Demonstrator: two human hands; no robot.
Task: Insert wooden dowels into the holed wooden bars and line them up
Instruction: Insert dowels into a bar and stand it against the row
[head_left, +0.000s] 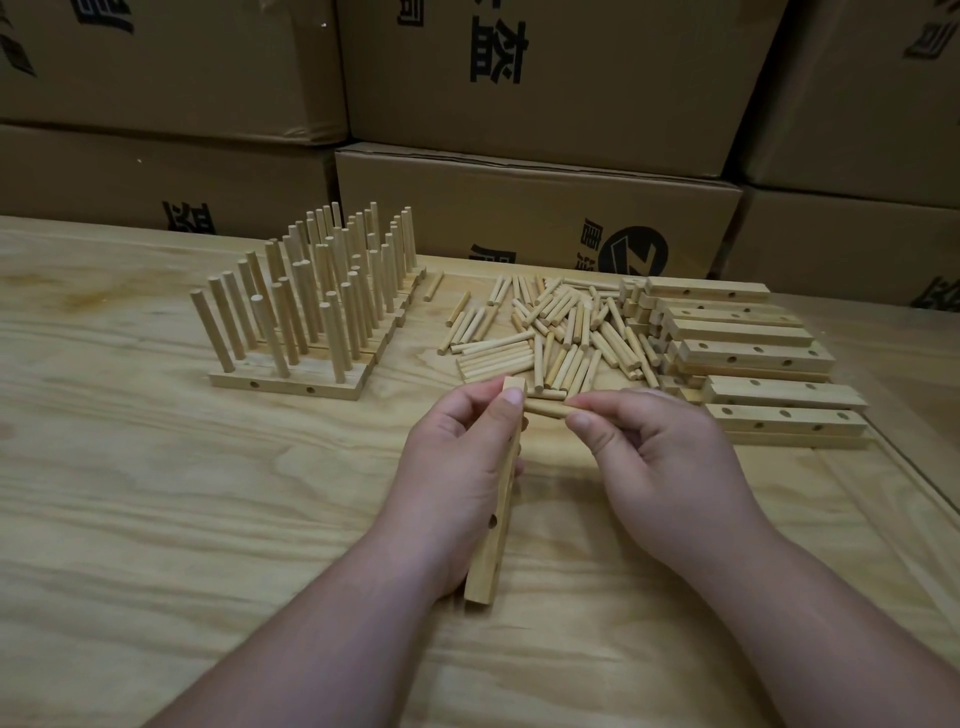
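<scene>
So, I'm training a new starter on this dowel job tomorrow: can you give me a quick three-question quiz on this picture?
1. True or false: the left hand grips a holed bar.
2. What does the right hand pinch?
3. The finished bars with upright dowels stand: A) left of the loose dowel pile, B) right of the empty bars, C) on a cardboard box.

Key: 1 true; 2 a single dowel; 3 A.
</scene>
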